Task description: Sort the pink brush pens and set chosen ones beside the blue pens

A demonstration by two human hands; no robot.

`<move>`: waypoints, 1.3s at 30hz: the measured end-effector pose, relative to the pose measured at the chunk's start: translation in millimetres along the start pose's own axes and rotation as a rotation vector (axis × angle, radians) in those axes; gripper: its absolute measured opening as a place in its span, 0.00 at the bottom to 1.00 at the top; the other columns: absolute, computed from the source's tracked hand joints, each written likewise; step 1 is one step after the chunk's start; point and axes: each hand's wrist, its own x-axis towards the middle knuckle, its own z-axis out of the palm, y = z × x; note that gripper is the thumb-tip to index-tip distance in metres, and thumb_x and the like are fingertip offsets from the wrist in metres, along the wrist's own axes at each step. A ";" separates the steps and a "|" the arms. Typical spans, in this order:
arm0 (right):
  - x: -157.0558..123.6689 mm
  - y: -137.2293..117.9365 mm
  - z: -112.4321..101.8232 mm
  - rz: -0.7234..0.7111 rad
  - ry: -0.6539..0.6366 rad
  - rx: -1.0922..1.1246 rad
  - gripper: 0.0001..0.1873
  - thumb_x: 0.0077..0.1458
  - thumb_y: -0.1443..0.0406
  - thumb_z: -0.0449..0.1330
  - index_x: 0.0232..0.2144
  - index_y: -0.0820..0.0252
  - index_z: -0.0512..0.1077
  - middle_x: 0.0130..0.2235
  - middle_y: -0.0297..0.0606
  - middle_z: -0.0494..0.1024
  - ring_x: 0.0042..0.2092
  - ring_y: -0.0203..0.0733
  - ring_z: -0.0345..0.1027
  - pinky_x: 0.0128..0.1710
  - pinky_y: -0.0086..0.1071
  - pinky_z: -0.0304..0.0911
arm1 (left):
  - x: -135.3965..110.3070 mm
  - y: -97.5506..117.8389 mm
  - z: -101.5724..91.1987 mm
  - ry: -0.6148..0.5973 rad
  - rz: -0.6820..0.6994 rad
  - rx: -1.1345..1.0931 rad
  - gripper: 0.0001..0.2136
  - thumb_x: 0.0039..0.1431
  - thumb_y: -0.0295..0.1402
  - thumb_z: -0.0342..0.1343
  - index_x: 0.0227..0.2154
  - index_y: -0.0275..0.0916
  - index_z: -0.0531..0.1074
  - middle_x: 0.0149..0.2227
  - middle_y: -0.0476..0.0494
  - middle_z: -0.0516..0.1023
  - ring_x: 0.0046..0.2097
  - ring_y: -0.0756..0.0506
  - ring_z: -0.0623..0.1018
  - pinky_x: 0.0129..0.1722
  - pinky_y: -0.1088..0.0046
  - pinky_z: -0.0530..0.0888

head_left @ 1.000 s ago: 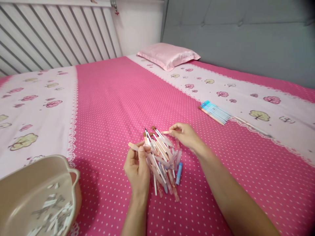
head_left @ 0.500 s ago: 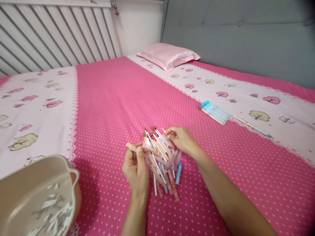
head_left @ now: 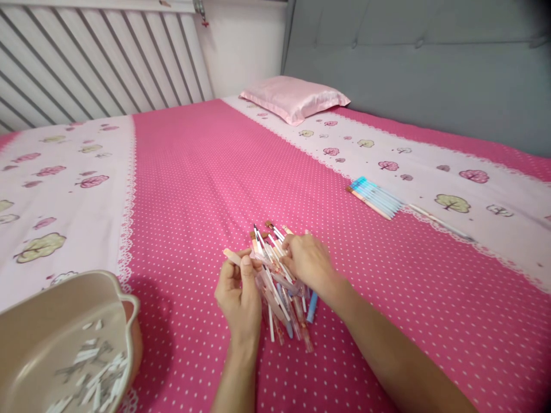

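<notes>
The left hand (head_left: 241,295) is at the left edge of a loose pile of slim sticks and tubes (head_left: 278,298) lying on the bed (head_left: 189,189). Its fingers are closed around a pale, slender piece with a peach-coloured end (head_left: 232,256), which sticks out to the far left. The right hand (head_left: 310,261) reaches over the far right part of the pile, palm down, with the fingers bent in among the sticks. Whether they grasp anything cannot be told, since the back of the hand hides their tips.

The pile holds white sticks, translucent pink pieces and some brown tips at its far end. At its right edge lies a blue tube (head_left: 312,308), partly covered by the right hand.

Farther right, a row of light-blue pens (head_left: 376,197) lies side by side, with a peach-coloured brush (head_left: 369,203) along its near left edge. A thin pale stick (head_left: 439,222) lies to the right of the row.

At the near left stands a beige basin (head_left: 55,310) with small white and grey pieces (head_left: 92,373) scattered inside. A pink pillow (head_left: 295,97) lies at the far side, close to the grey headboard (head_left: 413,80).
</notes>
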 end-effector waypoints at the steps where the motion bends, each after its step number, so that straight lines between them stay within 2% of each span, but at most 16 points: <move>1: -1.6 -1.8 -1.5 0.007 -0.008 -0.033 0.12 0.53 0.66 0.55 0.39 0.61 0.74 0.36 0.47 0.79 0.40 0.51 0.73 0.37 0.37 0.63 | -0.1 0.3 0.0 -0.002 -0.001 0.004 0.11 0.59 0.40 0.53 0.36 0.36 0.73 0.28 0.47 0.76 0.32 0.49 0.76 0.34 0.74 0.72; 6: -4.8 -6.5 -6.4 0.044 -0.041 -0.061 0.13 0.54 0.67 0.54 0.40 0.63 0.74 0.38 0.50 0.79 0.41 0.54 0.73 0.37 0.38 0.65 | -0.6 1.0 0.1 -0.013 -0.001 0.008 0.11 0.59 0.39 0.53 0.36 0.36 0.73 0.28 0.48 0.75 0.31 0.50 0.75 0.34 0.75 0.72; 14: 0.2 -2.0 -1.2 0.064 -0.051 -0.002 0.15 0.52 0.69 0.55 0.41 0.63 0.75 0.39 0.49 0.79 0.44 0.52 0.73 0.40 0.37 0.65 | -0.4 -0.1 1.1 -0.014 0.002 0.016 0.11 0.59 0.39 0.53 0.35 0.37 0.73 0.27 0.48 0.75 0.31 0.50 0.75 0.34 0.75 0.72; 29: 0.8 -6.3 -1.1 0.103 -0.029 -0.020 0.13 0.48 0.69 0.56 0.37 0.64 0.75 0.37 0.51 0.79 0.40 0.52 0.74 0.34 0.35 0.64 | -0.3 -0.6 0.2 -0.029 0.008 0.034 0.11 0.59 0.40 0.53 0.36 0.37 0.73 0.28 0.48 0.75 0.31 0.49 0.75 0.34 0.74 0.72; 34: 8.2 4.2 0.2 0.098 0.116 0.241 0.13 0.44 0.67 0.57 0.35 0.59 0.74 0.31 0.41 0.79 0.35 0.47 0.73 0.32 0.34 0.62 | -0.9 -2.1 0.0 -0.044 -0.005 0.031 0.12 0.59 0.40 0.53 0.36 0.37 0.73 0.28 0.49 0.75 0.30 0.50 0.74 0.33 0.75 0.71; 39: 12.7 14.0 -6.8 -0.043 0.185 0.784 0.25 0.42 0.69 0.58 0.47 0.60 0.66 0.28 0.31 0.74 0.28 0.35 0.68 0.30 0.28 0.62 | -1.5 -2.1 0.5 -0.081 -0.015 0.033 0.13 0.59 0.41 0.53 0.38 0.37 0.73 0.28 0.48 0.75 0.30 0.49 0.75 0.33 0.74 0.72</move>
